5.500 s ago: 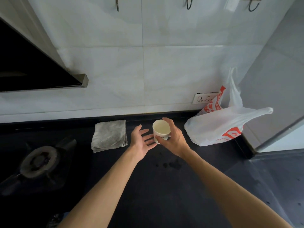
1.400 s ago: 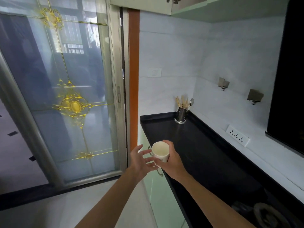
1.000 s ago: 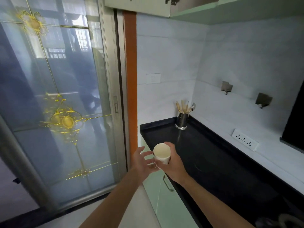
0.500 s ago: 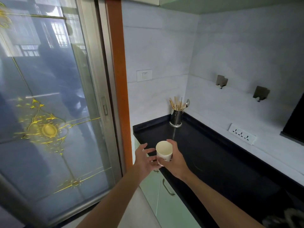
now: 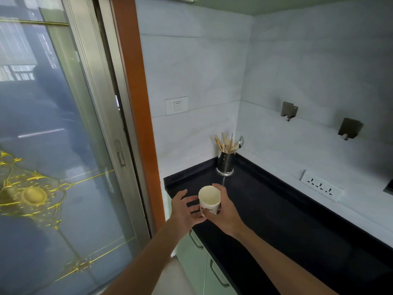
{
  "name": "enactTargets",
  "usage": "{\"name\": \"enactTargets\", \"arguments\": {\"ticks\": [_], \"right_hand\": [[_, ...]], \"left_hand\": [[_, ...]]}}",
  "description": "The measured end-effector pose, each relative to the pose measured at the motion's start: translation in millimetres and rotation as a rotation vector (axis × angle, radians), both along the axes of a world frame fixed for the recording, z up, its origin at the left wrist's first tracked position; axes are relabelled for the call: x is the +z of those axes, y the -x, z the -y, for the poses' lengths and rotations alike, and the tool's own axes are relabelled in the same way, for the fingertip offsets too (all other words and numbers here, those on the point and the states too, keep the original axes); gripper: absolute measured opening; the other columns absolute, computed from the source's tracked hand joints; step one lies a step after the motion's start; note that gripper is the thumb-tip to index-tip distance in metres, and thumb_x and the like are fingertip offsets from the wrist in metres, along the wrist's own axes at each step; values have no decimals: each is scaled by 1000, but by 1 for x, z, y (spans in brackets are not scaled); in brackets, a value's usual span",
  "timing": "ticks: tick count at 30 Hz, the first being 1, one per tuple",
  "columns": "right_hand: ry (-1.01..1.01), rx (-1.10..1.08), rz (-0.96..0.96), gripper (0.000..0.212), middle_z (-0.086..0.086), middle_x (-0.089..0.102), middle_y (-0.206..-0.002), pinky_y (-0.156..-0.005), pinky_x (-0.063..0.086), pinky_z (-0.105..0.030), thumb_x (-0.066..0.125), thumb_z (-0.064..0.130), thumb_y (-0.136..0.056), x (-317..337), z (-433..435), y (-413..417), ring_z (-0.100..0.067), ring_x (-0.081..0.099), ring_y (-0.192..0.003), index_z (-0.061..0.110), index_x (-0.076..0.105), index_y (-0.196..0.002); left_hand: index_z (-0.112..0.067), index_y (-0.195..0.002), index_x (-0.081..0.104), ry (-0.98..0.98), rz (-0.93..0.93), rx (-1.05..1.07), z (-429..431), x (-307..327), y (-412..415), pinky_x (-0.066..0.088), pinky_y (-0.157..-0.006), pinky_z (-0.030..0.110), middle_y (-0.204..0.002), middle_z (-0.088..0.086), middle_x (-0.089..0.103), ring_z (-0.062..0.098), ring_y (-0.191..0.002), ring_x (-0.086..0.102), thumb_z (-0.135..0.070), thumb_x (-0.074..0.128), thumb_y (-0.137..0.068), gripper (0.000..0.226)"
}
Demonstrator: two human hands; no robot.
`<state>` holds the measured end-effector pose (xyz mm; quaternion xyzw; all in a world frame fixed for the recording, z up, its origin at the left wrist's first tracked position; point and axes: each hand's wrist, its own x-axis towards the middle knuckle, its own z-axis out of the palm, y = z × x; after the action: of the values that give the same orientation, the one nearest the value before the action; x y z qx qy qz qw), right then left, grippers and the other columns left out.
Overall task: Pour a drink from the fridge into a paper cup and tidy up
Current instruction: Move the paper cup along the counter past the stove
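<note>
A white paper cup (image 5: 209, 199) with dark print on its side stands upright in my right hand (image 5: 223, 211), whose fingers wrap around its far side and base. The inside of the cup looks pale and dry. My left hand (image 5: 184, 209) is open just left of the cup, fingers spread, fingertips close to its wall; I cannot tell if they touch. Both hands hover over the near left corner of the black countertop (image 5: 276, 220). No fridge or drink is in view.
A steel holder with chopsticks and a spoon (image 5: 226, 161) stands in the counter's back corner. A wall socket strip (image 5: 321, 185) and two hooks (image 5: 288, 110) are on the right wall. Green cabinet doors (image 5: 200, 258) sit below; a sliding glass door (image 5: 53, 167) fills the left.
I have turned from the stove end of the counter to this corner by the glass door. The cup stayed in my right hand and has come over the counter's corner.
</note>
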<state>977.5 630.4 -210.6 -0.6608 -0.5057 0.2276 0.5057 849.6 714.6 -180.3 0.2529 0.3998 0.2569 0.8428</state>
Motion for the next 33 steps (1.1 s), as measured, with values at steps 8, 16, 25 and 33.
{"name": "enactTargets", "arguments": {"ticks": [8,16,25,33], "right_hand": [[41,-101,16,83,6,53,-125,-94,54,-39,79,29,-70,-21,-20,-62,-14,55,-117,41,32,-138],[88,-245,50,80,13,54,-121,-97,51,-36,77,25,-77,-38,8,-130,-9,55,-114,31,29,-140],[162,-474,66,78,13,53,-125,-96,51,-43,74,34,-77,-53,50,-172,-12,54,-117,38,26,-139],[186,-689,-16,78,13,54,-124,-93,54,-44,77,30,-80,-80,72,-182,-13,53,-118,40,26,-138]], "left_hand": [[0,-117,56,-22,-52,-98,-33,-15,-76,43,-104,58,-129,29,56,47,-118,55,-42,47,-95,48],[-1,-115,57,15,-55,-279,-29,-41,-154,36,-110,61,-126,32,58,48,-119,55,-44,45,-96,49],[-3,-117,58,37,-87,-487,-7,-58,-224,35,-111,60,-130,30,57,46,-124,53,-46,42,-98,49],[-4,-119,58,53,-135,-657,3,-85,-264,34,-112,60,-133,30,56,45,-127,51,-52,35,-101,56]]}}
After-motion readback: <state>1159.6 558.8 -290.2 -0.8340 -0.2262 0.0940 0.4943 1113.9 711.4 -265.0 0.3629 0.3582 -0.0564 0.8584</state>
